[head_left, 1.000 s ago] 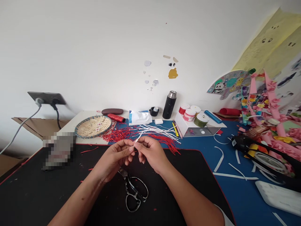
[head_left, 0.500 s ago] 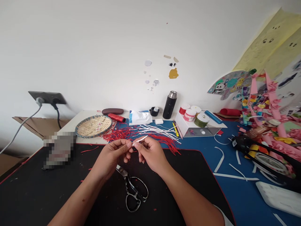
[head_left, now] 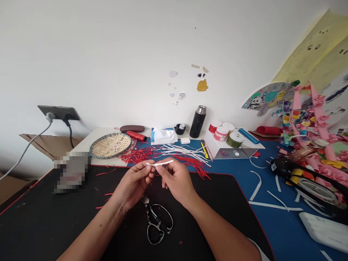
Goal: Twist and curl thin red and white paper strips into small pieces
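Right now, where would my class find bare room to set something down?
The mat is mostly bare at front left, beside the left forearm, and between the right forearm and blue cover. Scissors lie between forearms; red cords and white cords crowd the back.

On my feed, I have the left forearm [head_left: 95, 221] angling up and rightward, the right forearm [head_left: 217, 221] angling up and leftward. I hold the left hand [head_left: 134, 180] and right hand [head_left: 175, 181] close together, each thumb [head_left: 163, 172] pinching toward its index finger, the left hand's other fingers [head_left: 148, 179] curled inward; whether the fingertips touch, I can't tell.
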`<state>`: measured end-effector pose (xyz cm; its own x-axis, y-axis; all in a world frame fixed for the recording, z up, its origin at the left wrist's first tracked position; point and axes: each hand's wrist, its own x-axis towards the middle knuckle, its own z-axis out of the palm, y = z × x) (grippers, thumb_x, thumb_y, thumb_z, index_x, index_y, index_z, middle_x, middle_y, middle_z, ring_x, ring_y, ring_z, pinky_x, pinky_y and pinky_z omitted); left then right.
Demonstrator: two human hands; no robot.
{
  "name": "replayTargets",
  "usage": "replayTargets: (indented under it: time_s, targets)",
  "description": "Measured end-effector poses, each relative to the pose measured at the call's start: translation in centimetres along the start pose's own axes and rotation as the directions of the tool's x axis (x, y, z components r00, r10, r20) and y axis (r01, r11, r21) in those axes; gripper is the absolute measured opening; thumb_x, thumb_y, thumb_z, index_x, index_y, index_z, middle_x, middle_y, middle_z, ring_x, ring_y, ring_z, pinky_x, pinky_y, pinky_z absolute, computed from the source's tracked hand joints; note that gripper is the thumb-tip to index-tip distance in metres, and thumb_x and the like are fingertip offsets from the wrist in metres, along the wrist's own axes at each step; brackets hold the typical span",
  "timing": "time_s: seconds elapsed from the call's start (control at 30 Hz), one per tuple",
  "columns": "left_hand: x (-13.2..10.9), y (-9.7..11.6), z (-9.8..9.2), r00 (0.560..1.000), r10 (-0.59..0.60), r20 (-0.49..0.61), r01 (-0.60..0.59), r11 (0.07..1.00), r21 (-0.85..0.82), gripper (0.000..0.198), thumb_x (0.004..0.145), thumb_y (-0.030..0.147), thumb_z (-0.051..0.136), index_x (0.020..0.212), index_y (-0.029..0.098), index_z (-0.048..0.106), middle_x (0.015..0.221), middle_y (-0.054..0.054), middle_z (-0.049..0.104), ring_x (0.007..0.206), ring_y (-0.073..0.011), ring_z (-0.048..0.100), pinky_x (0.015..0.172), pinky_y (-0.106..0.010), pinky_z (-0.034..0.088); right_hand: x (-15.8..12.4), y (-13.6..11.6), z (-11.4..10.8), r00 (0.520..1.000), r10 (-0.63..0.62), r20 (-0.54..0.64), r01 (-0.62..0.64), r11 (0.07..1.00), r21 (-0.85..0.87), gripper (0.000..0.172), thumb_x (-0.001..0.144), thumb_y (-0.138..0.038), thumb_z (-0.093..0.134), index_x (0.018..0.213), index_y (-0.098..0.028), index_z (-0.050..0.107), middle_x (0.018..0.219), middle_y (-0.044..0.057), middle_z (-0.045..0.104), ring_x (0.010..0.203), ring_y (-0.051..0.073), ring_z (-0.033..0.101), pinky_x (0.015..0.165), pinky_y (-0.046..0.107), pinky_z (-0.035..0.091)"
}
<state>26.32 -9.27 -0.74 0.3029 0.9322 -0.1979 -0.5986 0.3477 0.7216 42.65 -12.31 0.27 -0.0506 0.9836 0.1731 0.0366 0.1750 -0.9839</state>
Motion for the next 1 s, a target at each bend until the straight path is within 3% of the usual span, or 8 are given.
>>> replayTargets:
  time_s: [0.13, 0.3, 0.47, 0.63, 0.83, 1.0]
  targets:
    - [-0.1, 0.1, 0.2, 1.000, 0.025, -0.016, -0.025, 1.000, -0.004, 0.037, 0.055, 0.024, 0.105, 0.082, 0.010, 0.083, 0.064, -0.002, 0.072, 0.051, -0.0071, 0.062, 0.044, -0.011, 0.050, -0.2, 0.0, 0.1, 1.000, -0.018, 0.022, 0.018, 1.000, -0.018, 0.029, 0.094, -0.050, 0.069, 0.098, -0.021, 0.072, 0.070, -0.001, 0.066, 0.049, 0.011, 0.056, 0.047, 0.024, 0.042]
    - [-0.1, 0.6, 0.4, 0.998, 0.036, -0.050, -0.035, 0.999, 0.022, 0.043, 0.048, 0.026, 0.108, 0.078, 0.010, 0.083, 0.062, -0.001, 0.071, 0.051, -0.0065, 0.060, 0.042, -0.011, 0.047, -0.2, -0.1, 0.1, 0.999, -0.021, 0.038, 0.022, 0.999, -0.036, 0.024, 0.093, -0.045, 0.071, 0.103, -0.023, 0.072, 0.080, 0.002, 0.072, 0.049, 0.011, 0.057, 0.048, 0.025, 0.043]
    - [-0.1, 1.1, 0.2, 0.998, 0.035, -0.055, -0.033, 0.999, 0.036, 0.042, 0.048, 0.026, 0.108, 0.077, 0.010, 0.082, 0.061, -0.001, 0.069, 0.049, -0.0061, 0.058, 0.041, -0.011, 0.045, -0.2, -0.2, 0.0, 0.999, -0.016, 0.032, 0.017, 0.999, -0.031, 0.026, 0.093, -0.045, 0.072, 0.108, -0.024, 0.073, 0.073, -0.001, 0.067, 0.049, 0.013, 0.058, 0.048, 0.026, 0.044]
    - [-0.1, 0.9, 0.2, 0.999, 0.042, -0.035, -0.039, 0.996, 0.080, 0.043, 0.049, 0.031, 0.107, 0.078, 0.010, 0.082, 0.060, -0.001, 0.068, 0.050, -0.0065, 0.058, 0.041, -0.012, 0.044, -0.3, -0.2, 0.0, 0.995, -0.084, 0.050, 0.090, 0.988, -0.124, 0.024, 0.094, -0.042, 0.072, 0.110, -0.025, 0.074, 0.076, 0.000, 0.071, 0.053, 0.014, 0.059, 0.053, 0.027, 0.046]
    - [-0.4, 0.6, 0.4, 0.991, 0.130, 0.014, -0.130, 0.985, 0.110, 0.037, 0.055, 0.031, 0.106, 0.076, 0.011, 0.083, 0.063, -0.002, 0.071, 0.054, -0.0095, 0.062, 0.046, -0.015, 0.048, -0.3, 0.1, 0.0, 0.986, -0.163, 0.026, 0.164, 0.948, -0.273, 0.017, 0.099, -0.035, 0.064, 0.098, -0.022, 0.074, 0.070, 0.000, 0.070, 0.059, 0.015, 0.063, 0.057, 0.025, 0.046]
    - [-0.3, 0.4, 0.5, 0.993, 0.117, 0.010, -0.117, 0.992, 0.054, 0.041, 0.053, 0.026, 0.106, 0.083, 0.009, 0.085, 0.066, -0.002, 0.072, 0.057, -0.0093, 0.063, 0.048, -0.014, 0.049, -0.3, 0.2, 0.0, 0.982, -0.191, 0.001, 0.183, 0.941, -0.286, 0.017, 0.099, -0.033, 0.064, 0.097, -0.021, 0.075, 0.068, -0.001, 0.070, 0.053, 0.013, 0.060, 0.056, 0.025, 0.045]
